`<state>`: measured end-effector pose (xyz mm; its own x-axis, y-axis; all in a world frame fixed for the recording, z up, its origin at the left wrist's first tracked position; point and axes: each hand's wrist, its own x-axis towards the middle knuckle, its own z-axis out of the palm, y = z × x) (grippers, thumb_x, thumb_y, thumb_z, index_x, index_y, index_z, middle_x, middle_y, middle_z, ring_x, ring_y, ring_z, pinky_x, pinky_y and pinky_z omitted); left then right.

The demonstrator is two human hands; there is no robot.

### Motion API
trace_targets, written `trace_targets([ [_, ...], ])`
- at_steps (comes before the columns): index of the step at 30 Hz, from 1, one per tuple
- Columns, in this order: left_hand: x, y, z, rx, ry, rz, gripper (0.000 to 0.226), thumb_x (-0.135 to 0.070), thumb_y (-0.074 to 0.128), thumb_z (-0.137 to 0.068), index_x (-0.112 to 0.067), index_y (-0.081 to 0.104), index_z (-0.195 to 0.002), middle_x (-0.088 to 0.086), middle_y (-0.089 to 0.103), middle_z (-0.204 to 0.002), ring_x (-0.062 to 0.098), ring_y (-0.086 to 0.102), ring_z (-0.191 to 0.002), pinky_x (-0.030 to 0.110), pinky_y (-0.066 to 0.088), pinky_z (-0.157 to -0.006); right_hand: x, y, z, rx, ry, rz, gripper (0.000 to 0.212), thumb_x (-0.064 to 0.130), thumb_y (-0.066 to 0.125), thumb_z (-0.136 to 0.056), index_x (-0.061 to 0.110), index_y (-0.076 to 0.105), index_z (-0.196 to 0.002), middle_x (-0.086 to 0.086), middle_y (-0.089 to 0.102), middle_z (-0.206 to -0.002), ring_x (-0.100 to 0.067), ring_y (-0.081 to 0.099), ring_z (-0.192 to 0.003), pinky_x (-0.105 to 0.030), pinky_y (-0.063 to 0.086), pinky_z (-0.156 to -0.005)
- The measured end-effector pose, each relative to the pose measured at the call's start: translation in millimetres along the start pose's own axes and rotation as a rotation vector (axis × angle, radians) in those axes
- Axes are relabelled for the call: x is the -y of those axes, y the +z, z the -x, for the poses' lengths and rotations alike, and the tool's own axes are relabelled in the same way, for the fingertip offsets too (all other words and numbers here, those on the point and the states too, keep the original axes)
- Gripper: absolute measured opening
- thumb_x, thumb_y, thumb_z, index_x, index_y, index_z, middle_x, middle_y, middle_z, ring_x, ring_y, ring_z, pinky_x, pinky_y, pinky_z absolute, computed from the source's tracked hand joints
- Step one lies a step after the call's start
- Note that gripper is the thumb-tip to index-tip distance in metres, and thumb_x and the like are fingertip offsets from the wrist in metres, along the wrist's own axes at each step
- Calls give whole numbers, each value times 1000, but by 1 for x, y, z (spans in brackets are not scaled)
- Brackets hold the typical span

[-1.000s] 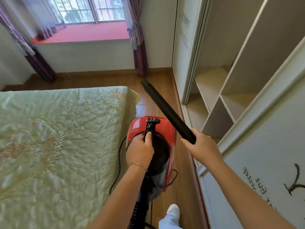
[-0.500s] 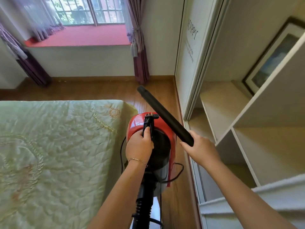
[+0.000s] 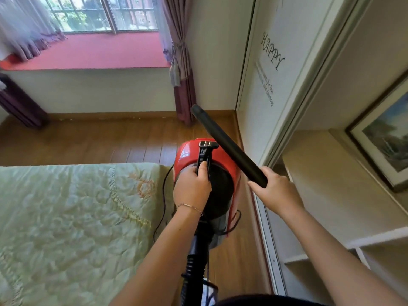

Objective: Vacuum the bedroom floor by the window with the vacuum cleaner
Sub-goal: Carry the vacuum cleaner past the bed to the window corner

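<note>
The left hand (image 3: 191,191) grips the handle of the red vacuum cleaner (image 3: 220,173), held above the floor (image 3: 88,140). The right hand (image 3: 277,191) holds the black tube (image 3: 227,145), fingers curled around it.

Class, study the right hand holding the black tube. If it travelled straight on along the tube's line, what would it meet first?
Probably the purple fabric curtain: the right hand aims the black plastic vacuum tube at its hem. Depth is unclear; the wooden floor might come first.
</note>
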<state>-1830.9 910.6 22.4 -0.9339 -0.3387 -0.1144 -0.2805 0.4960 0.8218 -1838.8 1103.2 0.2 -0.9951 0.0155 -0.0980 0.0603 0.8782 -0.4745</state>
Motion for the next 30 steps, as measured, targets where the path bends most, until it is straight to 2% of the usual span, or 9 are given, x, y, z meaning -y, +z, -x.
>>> trace_targets([
  [4,-10,6,-65,-3,-15,-36,46,-38,37,-97,-14,58,-65,3,58,-61,19,52,-58,28,29,-49,14,-3,-60,-7,-7,2,34,43,56,-90,24,51,-119,3,57,-74,-19,59,-64,-23,41,-48],
  [8,-14,15,-124,2,-49,-58,48,-37,37,-98,-21,48,-55,-2,52,-56,17,48,-57,28,27,-50,21,0,-124,0,-18,-5,37,43,55,-91,24,50,-121,2,57,-78,-18,58,-65,-21,38,-47],
  [12,-20,32,-191,-10,-97,-69,50,-38,37,-98,-20,49,-53,0,54,-56,21,51,-59,28,28,-49,26,11,-203,38,-48,-67,37,43,55,-90,23,50,-121,0,60,-86,-18,60,-73,-22,41,-52],
  [16,-34,51,-261,-17,-106,-87,46,-40,36,-97,-19,54,-60,0,58,-59,22,55,-62,29,30,-51,39,13,-289,97,-119,-88,35,44,55,-91,24,51,-118,0,60,-87,-18,59,-74,-20,43,-53],
  [19,-50,53,-309,-75,-147,-67,46,-38,37,-97,-21,51,-57,0,57,-61,23,54,-65,28,28,-50,53,10,-343,131,-176,-88,39,44,56,-90,24,49,-123,4,60,-88,-15,61,-75,-25,54,-61],
  [25,-79,49,-391,-193,-201,13,50,-34,37,-98,-20,49,-51,1,56,-59,24,52,-65,27,28,-50,79,6,-435,141,-265,-53,42,40,56,-92,20,47,-128,6,53,-90,-10,56,-74,-14,45,-54],
  [28,-82,45,-429,-231,-238,39,49,-34,38,-98,-20,48,-52,3,54,-59,23,50,-64,27,27,-51,100,10,-479,165,-324,-27,42,40,56,-92,21,47,-128,2,60,-93,-19,66,-83,-24,54,-62],
  [30,-79,41,-454,-241,-268,43,50,-34,38,-98,-20,45,-51,0,49,-55,22,47,-62,27,26,-50,117,14,-508,174,-351,-3,43,40,55,-92,22,46,-130,-2,65,-101,-23,68,-88,-27,54,-66],
])
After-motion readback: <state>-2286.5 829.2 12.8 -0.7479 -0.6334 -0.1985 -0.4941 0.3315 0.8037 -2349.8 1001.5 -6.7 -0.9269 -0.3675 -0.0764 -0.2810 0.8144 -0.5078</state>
